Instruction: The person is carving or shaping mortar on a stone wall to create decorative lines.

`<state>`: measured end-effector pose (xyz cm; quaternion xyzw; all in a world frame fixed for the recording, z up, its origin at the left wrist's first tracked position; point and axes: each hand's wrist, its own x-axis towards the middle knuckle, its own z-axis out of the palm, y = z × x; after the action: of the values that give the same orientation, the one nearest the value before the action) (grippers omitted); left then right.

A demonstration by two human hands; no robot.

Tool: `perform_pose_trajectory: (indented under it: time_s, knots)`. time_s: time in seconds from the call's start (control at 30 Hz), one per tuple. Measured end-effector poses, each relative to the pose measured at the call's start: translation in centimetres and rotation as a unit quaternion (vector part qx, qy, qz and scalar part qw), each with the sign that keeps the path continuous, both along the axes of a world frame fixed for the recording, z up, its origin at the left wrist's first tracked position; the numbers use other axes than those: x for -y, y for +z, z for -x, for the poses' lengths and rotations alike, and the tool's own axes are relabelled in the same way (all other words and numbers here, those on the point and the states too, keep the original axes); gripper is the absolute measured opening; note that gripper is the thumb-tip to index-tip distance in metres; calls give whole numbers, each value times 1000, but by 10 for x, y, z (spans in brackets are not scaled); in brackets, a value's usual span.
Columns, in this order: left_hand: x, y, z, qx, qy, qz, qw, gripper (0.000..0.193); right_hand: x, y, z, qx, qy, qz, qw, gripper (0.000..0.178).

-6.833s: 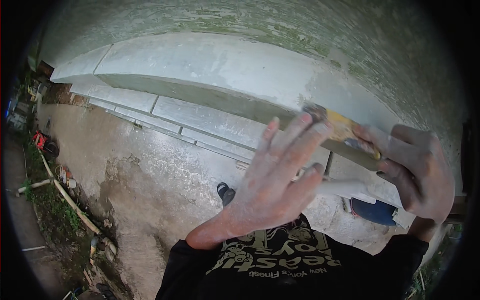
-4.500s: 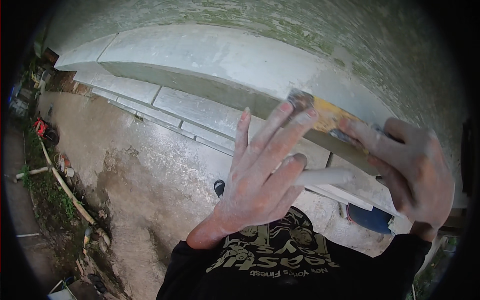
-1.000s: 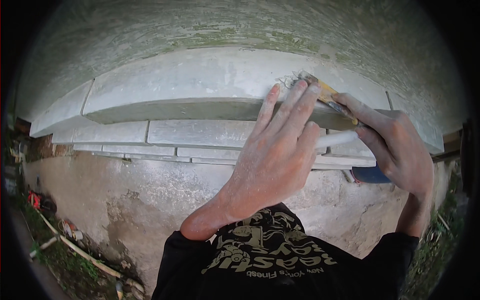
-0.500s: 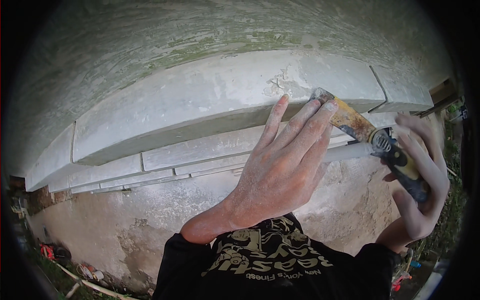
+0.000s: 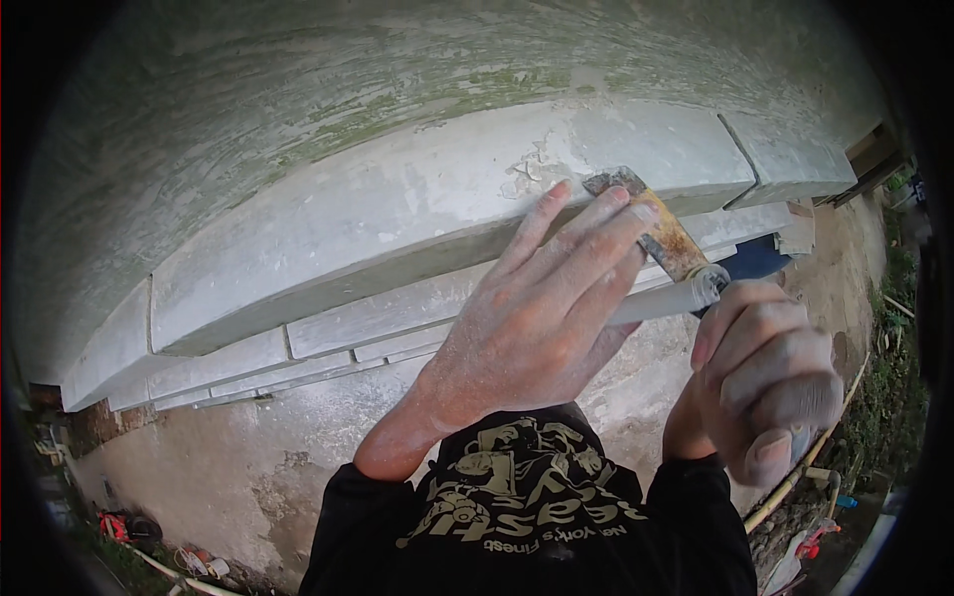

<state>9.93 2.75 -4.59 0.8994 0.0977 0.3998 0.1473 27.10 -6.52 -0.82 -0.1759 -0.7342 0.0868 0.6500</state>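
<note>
A worn yellow metal tool (image 5: 678, 246) with a dark, dusty head lies against the edge of a pale plastered concrete ledge (image 5: 397, 209). My left hand (image 5: 532, 328), coated in white dust, has its fingers stretched out, with two fingertips resting on the tool's head. My right hand (image 5: 765, 382) is closed in a fist round the grip, which it almost wholly hides. A white tube (image 5: 661, 303) runs from the grip end toward the left hand; its far end is hidden. A flaked patch (image 5: 535, 171) marks the ledge beside the left fingertips.
Below the ledge run further stepped ledges (image 5: 358, 313) and a stained wall (image 5: 229, 447). A rough, greenish surface (image 5: 397, 89) curves above. A groove (image 5: 737, 149) cuts the ledge at right. Red items (image 5: 114, 526) and pale poles (image 5: 795, 487) lie far below.
My right hand, loosely spread round the black-and-yellow grip before, is now closed tightly on it and lower. The tool's head has shifted slightly left, and my left hand with it.
</note>
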Motion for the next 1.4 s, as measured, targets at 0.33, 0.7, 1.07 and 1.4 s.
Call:
perform_pose_trajectory:
  time_s: [0.33, 0.7, 1.07, 1.4]
  knots:
    - [-4, 0, -1, 19, -27, -15, 999, 40, -4, 17, 35, -30, -74, 2, 997, 38]
    - [-5, 5, 1, -22, 36, -48, 998, 43, -6, 19, 31, -45, -112, 73, 990, 37]
    - [-6, 10, 2, -13, 42, -93, 995, 36, -13, 15, 27, -12, -54, 4, 998, 39]
    - [-7, 15, 3, -34, 67, -56, 996, 37, -19, 18, 34, -60, -109, 81, 989, 35]
